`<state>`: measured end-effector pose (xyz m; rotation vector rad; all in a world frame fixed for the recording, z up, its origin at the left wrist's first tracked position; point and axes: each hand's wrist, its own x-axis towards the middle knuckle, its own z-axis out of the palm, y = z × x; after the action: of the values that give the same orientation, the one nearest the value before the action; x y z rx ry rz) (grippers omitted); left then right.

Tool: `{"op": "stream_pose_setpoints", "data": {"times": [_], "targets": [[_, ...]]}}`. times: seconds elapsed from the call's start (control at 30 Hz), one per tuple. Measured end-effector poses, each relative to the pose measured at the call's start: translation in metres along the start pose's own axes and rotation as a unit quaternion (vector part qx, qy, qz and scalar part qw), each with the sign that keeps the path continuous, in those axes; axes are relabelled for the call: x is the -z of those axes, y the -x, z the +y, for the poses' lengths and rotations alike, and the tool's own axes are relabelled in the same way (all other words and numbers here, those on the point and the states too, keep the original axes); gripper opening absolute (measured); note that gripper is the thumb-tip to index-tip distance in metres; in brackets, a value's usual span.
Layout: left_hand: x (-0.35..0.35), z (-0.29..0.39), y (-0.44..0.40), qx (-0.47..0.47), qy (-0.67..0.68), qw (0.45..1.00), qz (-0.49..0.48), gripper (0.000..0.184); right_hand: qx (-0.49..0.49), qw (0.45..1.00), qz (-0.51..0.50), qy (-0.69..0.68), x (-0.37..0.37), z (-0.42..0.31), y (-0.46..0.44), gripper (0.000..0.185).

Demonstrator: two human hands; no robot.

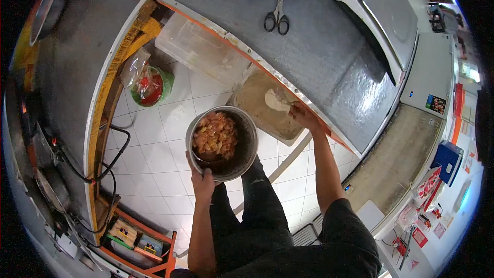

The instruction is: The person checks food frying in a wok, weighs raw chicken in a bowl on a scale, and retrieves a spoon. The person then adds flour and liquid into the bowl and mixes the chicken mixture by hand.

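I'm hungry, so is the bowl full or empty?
Partly full: chunky food sits heaped toward one side of the bowl, leaving bare inside showing on the other.

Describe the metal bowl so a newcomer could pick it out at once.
Start with the white tiled floor beside the gray counter. Above it, the left hand grips the round metal bowl. Unlike the green bucket and rectangular tub, it is silvery and holds orange-brown chunks.
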<state>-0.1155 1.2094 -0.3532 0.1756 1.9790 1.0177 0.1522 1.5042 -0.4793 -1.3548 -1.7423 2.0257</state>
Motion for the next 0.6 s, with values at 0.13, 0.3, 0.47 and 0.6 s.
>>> {"op": "stream_pose_setpoints", "data": {"times": [0.13,0.3,0.47,0.6], "targets": [[-0.024,0.038,0.002,0.039,-0.067,0.997,-0.001,0.079,-0.048,0.997,0.026,0.055,-0.031,-0.090,0.051,0.020],[-0.024,0.029,0.007,0.078,0.038,0.995,-0.053,0.077,0.050,0.963,0.073,0.253,-0.104,-0.139,0.091,0.013],[-0.034,0.021,0.000,0.078,0.083,0.990,-0.085,0.078,0.121,0.873,0.136,0.452,-0.169,-0.141,0.101,0.040],[-0.026,0.027,0.008,0.079,0.111,0.986,-0.095,0.056,0.049,0.906,0.138,0.397,-0.167,-0.142,0.119,0.041]]}}
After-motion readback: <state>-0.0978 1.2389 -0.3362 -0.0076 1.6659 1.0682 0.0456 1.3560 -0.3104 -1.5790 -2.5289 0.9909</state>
